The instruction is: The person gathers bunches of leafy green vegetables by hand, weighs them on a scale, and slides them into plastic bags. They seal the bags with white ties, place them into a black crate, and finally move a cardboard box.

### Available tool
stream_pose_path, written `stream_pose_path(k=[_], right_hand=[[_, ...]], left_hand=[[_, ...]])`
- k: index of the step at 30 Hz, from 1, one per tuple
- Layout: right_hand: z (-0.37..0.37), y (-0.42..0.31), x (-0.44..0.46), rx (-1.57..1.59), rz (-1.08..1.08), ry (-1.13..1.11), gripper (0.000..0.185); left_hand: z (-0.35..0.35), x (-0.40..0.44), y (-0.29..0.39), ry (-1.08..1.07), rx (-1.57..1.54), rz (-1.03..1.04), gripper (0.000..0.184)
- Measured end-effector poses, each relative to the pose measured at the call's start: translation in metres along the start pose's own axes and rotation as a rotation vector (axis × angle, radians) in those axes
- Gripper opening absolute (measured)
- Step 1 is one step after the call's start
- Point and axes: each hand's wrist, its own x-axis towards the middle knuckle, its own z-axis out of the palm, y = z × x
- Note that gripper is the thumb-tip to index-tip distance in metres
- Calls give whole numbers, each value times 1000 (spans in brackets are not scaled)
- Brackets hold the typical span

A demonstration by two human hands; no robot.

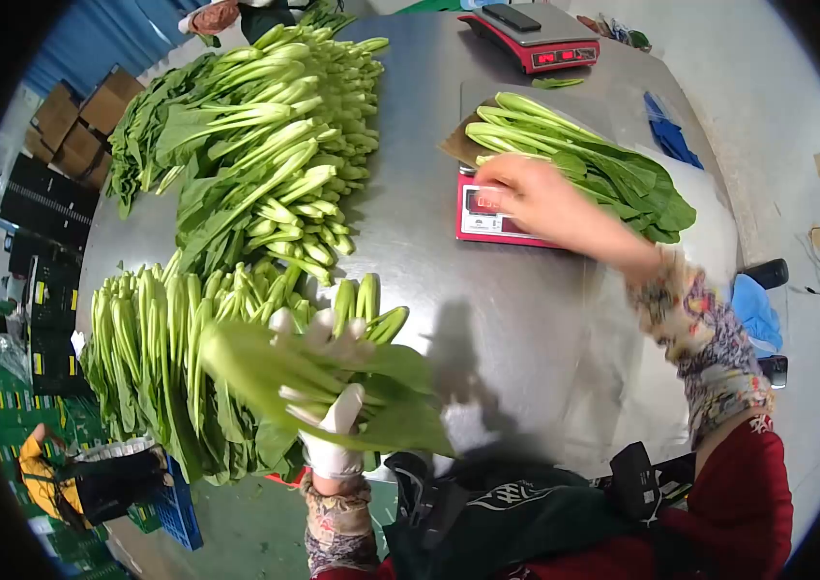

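Note:
Leafy greens with pale stalks [255, 362] are in my gloved left hand [336, 435], its fingers wrapped round them near the table's front edge; the stalk end is blurred. My bare right hand [536, 193] is over the front of a red scale [502, 222], beside a bunch of greens [574, 150] lying on it. Its fingers are bent and blurred, and whether they touch the bunch is unclear. A large pile of greens [265, 145] lies on the metal table's left side, with a row of greens [154, 338] in front of it.
At the back of the metal table [410, 145] stands a second red scale [560, 56] with a phone [512, 16] on it. A blue cloth [669, 130] is at the right. Beyond the table are a person in yellow [47, 478], cardboard boxes [67, 126] and black crates [47, 203].

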Motion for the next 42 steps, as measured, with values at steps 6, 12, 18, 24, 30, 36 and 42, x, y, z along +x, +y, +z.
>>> stream_pose_path(k=[6, 12, 18, 24, 30, 36, 42], right_hand=[[70, -130, -83, 518, 134, -640, 65], [142, -167, -102, 326, 99, -372, 59], [84, -105, -70, 55, -43, -249, 45], [-44, 60, -27, -650, 284, -86, 87], [-112, 166, -16, -311, 629, 52, 89], [-71, 175, -36, -189, 512, -66, 69], [17, 59, -80, 57, 343, -125, 54]], left_hand=[[-28, 5, -29, 9, -100, -519, 44], [-34, 16, -34, -54, 107, -508, 46], [-67, 33, -63, -395, 1691, 32, 84], [-125, 26, -107, -575, 1861, 27, 97], [-22, 21, -83, -335, 1766, 299, 76], [94, 81, -187, -432, 4, -596, 77], [93, 43, -146, -311, 206, -714, 86]])
